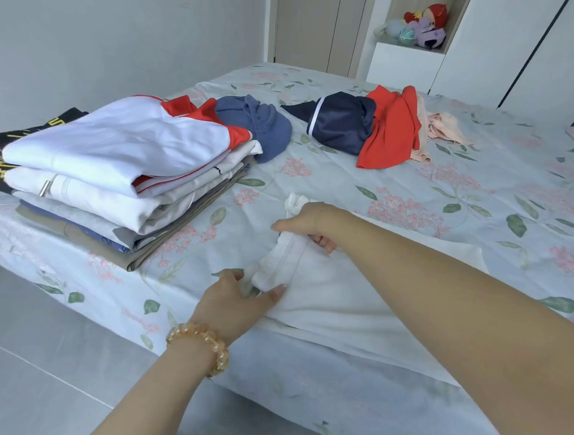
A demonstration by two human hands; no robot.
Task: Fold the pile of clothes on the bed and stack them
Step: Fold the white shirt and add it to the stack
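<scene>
White cotton garment (pixel 335 289) lay flat at the bed (pixel 486 198) edge, right of the folded stack (pixel 117 176), mid-fold. Left hand (pixel 238 299) pinched its bunched near corner; right hand (pixel 309 222) gripped the far corner. Next, likely smoothing and folding the bunched end inward. Fabric looked thin and limp.

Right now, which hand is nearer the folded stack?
Left. The left hand pinches the white garment just below-right of the folded stack; the right hand grips it farther right.

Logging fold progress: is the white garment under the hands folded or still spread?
Still spread: the white garment lies flat on the bed, while the left hand and right hand pinch its bunched edge.
</scene>
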